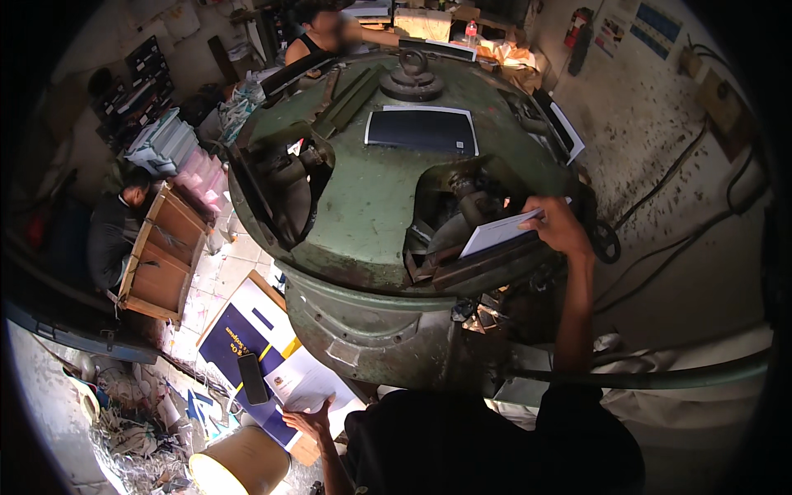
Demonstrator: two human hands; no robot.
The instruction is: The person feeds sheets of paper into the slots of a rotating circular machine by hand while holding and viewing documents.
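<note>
My right hand [561,224] is closed on the edge of a thin white booklet [497,232]. It holds the booklet tilted over an opening in the domed top of a large green metal machine [371,198]. My left hand [309,421] is low and to the left, its fingers apart at the near edge of white printed sheets [309,381]. Those sheets lie on dark blue and white printed boards [227,346]. A black phone [252,379] rests on the boards beside the sheets. On top of the machine lies a dark booklet [422,130] with white edges.
A metal ring [412,62] stands on the machine's top. More booklets [561,124] stick out of its right-hand slot. A person [318,33] is behind the machine; another [120,231] bends by a wooden crate [165,252]. A yellow bucket [239,462] stands near paper scraps [136,437].
</note>
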